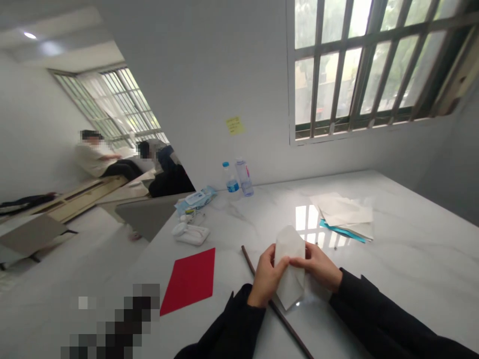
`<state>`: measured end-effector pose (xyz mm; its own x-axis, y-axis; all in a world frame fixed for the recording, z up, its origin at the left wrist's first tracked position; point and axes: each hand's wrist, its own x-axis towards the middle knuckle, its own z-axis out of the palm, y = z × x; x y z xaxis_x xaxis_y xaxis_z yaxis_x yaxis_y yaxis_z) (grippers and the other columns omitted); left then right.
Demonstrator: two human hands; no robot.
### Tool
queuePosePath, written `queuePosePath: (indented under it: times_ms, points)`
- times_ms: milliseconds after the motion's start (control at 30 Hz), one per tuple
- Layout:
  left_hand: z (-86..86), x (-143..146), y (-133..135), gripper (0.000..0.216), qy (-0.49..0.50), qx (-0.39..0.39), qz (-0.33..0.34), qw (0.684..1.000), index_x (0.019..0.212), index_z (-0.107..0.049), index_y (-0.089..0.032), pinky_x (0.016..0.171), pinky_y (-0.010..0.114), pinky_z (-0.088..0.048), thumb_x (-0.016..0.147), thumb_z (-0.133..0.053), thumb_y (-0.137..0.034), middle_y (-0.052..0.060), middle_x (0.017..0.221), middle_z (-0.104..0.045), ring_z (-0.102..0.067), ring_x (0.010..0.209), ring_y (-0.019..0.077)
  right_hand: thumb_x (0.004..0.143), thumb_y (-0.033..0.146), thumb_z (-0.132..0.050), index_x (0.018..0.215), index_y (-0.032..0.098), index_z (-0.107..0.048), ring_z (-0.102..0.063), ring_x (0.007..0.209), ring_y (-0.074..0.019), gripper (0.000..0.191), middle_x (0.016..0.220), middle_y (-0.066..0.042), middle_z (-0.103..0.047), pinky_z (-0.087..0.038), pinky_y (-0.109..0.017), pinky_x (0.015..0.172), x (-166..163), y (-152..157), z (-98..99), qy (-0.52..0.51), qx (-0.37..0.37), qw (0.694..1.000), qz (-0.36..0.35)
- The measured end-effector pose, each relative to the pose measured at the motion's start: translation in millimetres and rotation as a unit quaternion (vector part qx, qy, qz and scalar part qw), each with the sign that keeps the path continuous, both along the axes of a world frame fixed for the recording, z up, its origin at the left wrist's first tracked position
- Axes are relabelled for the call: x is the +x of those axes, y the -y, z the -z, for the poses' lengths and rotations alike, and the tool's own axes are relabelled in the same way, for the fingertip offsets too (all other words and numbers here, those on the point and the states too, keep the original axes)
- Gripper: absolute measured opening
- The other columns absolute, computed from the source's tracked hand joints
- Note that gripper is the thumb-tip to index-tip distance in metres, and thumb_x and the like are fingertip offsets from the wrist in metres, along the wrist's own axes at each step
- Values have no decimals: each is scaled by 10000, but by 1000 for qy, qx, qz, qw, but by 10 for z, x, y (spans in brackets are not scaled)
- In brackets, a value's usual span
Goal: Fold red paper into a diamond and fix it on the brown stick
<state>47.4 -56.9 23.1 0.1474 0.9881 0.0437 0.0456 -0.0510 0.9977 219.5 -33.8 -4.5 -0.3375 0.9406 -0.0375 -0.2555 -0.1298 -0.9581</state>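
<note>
A folded piece of white paper (290,244) is held up between both hands over the marble-patterned table. My left hand (267,274) grips its left edge, thumb across the front. On the opposite edge, my right hand (318,264) pinches it, the two thumbs nearly meeting in the middle. The paper has a rounded top and a pointed lower end. Beneath the hands, a thin dark brown stick (284,321) lies slantwise on the table, partly hidden by my left hand and sleeve. A red sheet of paper (190,279) lies flat to the left.
White and blue paper sheets (346,217) lie at the right. Two plastic bottles (245,178) stand against the wall. A pack of wipes (196,199) and a white case (190,233) sit by the table's left edge. Two people (95,154) sit in the room beyond.
</note>
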Motion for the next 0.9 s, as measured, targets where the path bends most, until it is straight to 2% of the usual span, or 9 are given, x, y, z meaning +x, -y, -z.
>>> queuePosePath:
  times_ms: [200,433,633,900]
  points:
    - [34,-43,-59,430,20,-24,77,997,1203,-709,-123,988,379,-525,793,-752,-247,112,1149,-764,-691,1105,292,706,346,-881,1080,135,-723,-746,918,-294,457,1005,-110,-808,-571,-383,821,-2,-14,88,-12,-29,1000,-1]
    - [-28,-62,-361,454,-30,-83,129,988,1141,-753,-106,877,350,-519,695,-775,-189,95,1055,-768,-691,1009,288,694,372,-906,1098,140,-708,-761,914,-303,507,1041,-128,-811,-586,-394,823,33,-61,131,-65,-82,994,16]
    - [22,-93,-376,512,43,-110,128,985,1148,-745,-110,894,340,-515,657,-851,-206,101,1066,-769,-697,1003,275,684,395,-912,1099,138,-715,-763,964,-324,526,1098,-146,-806,-593,-416,858,41,-47,77,-46,-75,996,16]
    - [6,-95,-284,605,78,-143,109,981,1176,-715,-102,816,319,-530,622,-916,-242,127,1045,-781,-720,908,246,704,442,-902,1140,144,-725,-749,1054,-362,557,1134,-147,-800,-591,-455,927,74,-27,84,-15,-32,999,-11]
